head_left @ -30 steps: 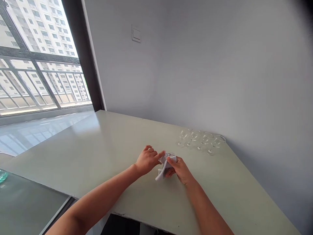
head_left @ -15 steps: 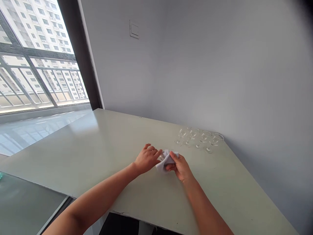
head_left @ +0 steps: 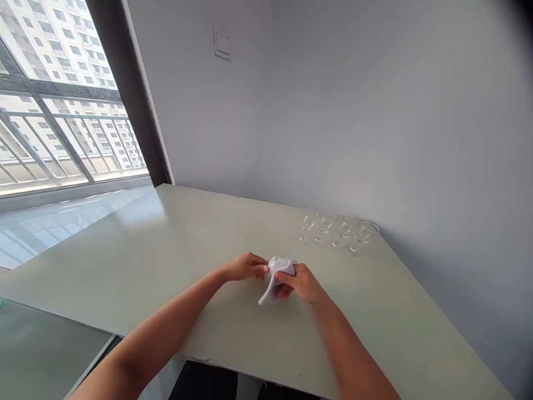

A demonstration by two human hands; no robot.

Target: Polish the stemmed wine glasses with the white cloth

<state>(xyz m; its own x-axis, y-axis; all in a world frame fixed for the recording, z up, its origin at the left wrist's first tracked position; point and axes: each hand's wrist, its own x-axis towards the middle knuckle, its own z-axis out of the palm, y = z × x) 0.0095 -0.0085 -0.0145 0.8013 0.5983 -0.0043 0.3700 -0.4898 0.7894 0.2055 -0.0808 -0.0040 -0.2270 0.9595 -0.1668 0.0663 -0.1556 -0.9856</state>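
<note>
Window: far to the left of the hands and ahead of them, a tall window (head_left: 62,94) with a dark frame and a metal railing (head_left: 62,130). Apartment towers fill the view outside.

Dark panel: below and left of the left forearm, a smooth, dark, glassy panel (head_left: 37,350) meets the table's near edge.

Left hand: the left hand (head_left: 245,266) reaches in from the lower left, palm down, with its fingertips (head_left: 262,268) pressed against the cloth.

Cloth: a white cloth (head_left: 277,275) sits between the hands, just above the table. It is bunched around something rounded, which it hides, and one corner hangs down toward the table.

Right hand: the right hand (head_left: 303,284) comes in from the lower right and pinches the cloth between thumb and fingers.

Both hands: together, clamped on the cloth.

Table: a pale green tabletop (head_left: 166,239) lies beneath the hands.

Glasses: ahead and to the right of the right hand, four clear stemmed glasses (head_left: 337,232) stand upright in a row, near the wall.

Wall: a plain gray wall (head_left: 333,111) rises beyond the table, with a light switch (head_left: 222,44) ahead of the hands.
</note>
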